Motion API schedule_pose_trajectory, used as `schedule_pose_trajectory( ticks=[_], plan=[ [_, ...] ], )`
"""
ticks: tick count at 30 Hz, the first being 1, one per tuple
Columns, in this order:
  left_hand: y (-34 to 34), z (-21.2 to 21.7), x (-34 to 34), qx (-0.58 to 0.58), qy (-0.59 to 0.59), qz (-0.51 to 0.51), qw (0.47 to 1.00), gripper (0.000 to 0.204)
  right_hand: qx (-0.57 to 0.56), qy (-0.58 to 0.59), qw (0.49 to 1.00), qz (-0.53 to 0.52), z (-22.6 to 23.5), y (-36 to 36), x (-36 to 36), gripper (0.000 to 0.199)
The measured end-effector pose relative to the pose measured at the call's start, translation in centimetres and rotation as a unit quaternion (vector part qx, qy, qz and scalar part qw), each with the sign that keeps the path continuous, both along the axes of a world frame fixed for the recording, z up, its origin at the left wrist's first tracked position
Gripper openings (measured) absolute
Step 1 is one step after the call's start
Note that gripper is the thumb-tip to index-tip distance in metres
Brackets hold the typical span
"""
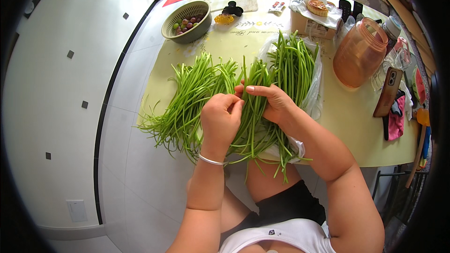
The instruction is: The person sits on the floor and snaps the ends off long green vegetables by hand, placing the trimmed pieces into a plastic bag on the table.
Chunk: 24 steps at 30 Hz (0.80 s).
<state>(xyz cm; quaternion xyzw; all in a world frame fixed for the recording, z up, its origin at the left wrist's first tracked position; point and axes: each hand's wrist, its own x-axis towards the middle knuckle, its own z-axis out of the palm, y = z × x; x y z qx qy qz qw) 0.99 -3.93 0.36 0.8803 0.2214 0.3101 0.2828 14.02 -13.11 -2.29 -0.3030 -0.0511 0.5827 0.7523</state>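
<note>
Long thin green vegetable stems lie in three heaps on the table. A loose heap spreads at the left, with ends hanging over the near edge. A denser bunch rests at the right on a clear plastic bag. Between them, my left hand is closed in a pinch, its fingertips meeting those of my right hand on a green stem. My right hand is closed too, thumb laid along the stem, above the middle bunch. The fingers hide part of the held stem.
On the pale yellow table stand a basket of grapes, a dark hair claw and a box bearing a round pastry. To the right are a pinkish jar, a phone and a pink-and-black cloth.
</note>
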Motion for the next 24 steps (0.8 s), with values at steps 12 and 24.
schedule_pose_trajectory(
  ticks=[12, 24],
  plan=[
    [4.4, -1.9, -1.3, -0.069, 0.161, -0.122, 0.977, 0.027, 0.035, 0.052, 0.998, -0.013, -2.1, 0.5, 0.6, 0.032],
    [5.2, -1.6, -1.9, 0.026, 0.193, -0.032, 0.98, 0.024, 0.092, 0.085, 0.992, -0.017, -2.3, 0.2, 1.5, 0.034]
  ],
)
